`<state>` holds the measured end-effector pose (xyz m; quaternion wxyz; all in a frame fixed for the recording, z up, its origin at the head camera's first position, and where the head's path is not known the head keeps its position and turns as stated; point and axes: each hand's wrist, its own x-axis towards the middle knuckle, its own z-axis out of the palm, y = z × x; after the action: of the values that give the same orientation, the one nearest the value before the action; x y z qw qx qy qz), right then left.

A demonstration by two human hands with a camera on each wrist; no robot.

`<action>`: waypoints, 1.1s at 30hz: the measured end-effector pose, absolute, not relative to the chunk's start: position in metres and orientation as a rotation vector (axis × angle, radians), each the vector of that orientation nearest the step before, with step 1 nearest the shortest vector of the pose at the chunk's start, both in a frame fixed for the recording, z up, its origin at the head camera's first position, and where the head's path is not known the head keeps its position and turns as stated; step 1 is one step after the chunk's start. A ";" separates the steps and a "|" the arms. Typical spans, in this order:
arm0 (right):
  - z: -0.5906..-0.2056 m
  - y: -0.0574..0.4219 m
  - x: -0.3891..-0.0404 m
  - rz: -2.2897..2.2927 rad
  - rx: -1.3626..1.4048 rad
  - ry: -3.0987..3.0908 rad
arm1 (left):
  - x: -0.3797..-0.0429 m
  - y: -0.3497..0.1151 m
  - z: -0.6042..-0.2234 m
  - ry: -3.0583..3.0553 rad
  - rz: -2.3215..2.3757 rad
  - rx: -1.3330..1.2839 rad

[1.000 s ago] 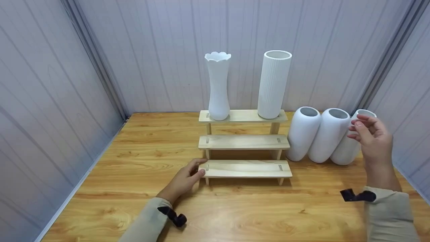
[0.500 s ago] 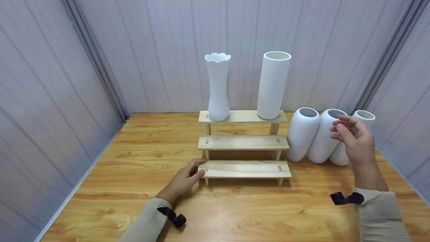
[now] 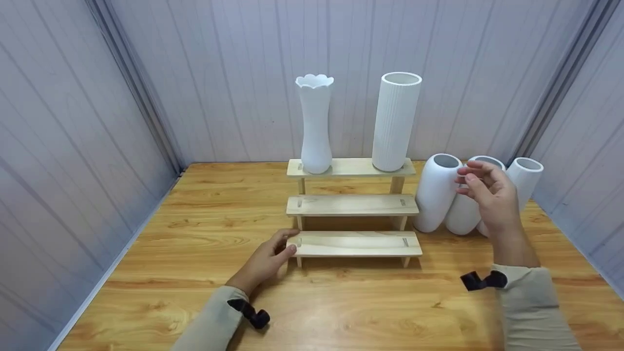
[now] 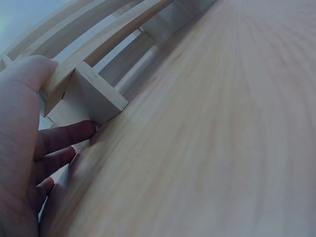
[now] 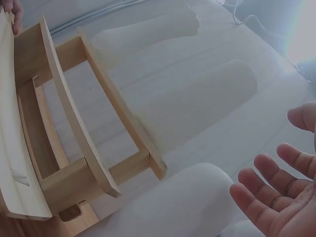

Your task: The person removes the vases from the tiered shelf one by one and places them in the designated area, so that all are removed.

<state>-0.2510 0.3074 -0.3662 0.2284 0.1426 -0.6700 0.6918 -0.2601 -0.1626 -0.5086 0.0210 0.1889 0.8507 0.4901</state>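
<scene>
A three-step wooden display stand (image 3: 353, 205) stands on the table. My left hand (image 3: 265, 258) holds the left end of its lowest step, thumb at the front edge and index finger at the back. In the left wrist view, the other fingers (image 4: 64, 136) reach beside the stand's leg. On the top step are a scalloped-rim white vase (image 3: 316, 126) and a ribbed cylindrical white vase (image 3: 396, 124). My right hand (image 3: 495, 197), holding nothing, has loosely bent fingers. It overlaps the middle white vase (image 3: 460, 214) of three at the right, beside the left one (image 3: 436, 195).
The rightmost white vase (image 3: 526, 178) stands upright near the right wall, partly behind my right hand. Panelled walls enclose the wood-grain table (image 3: 209, 209) at the back and both sides. The stand's two lower steps carry no vases.
My right hand has moved left, from in front of the rightmost vase to the middle one, beside the left one. My left hand stays at the stand.
</scene>
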 end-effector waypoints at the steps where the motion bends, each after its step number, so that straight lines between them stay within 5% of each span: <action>1: -0.366 0.306 -0.252 1.894 0.389 -1.856 | -0.260 -0.163 -0.508 2.636 1.521 0.584; 33: -0.315 0.268 -0.323 1.763 0.327 -2.148 | -0.259 -0.160 -0.507 2.643 1.551 0.574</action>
<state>-0.3233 0.2678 -0.3151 0.1707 0.1153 -0.7564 0.6209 -0.2593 -0.1602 -0.5069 0.0119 0.1839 0.8477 0.4973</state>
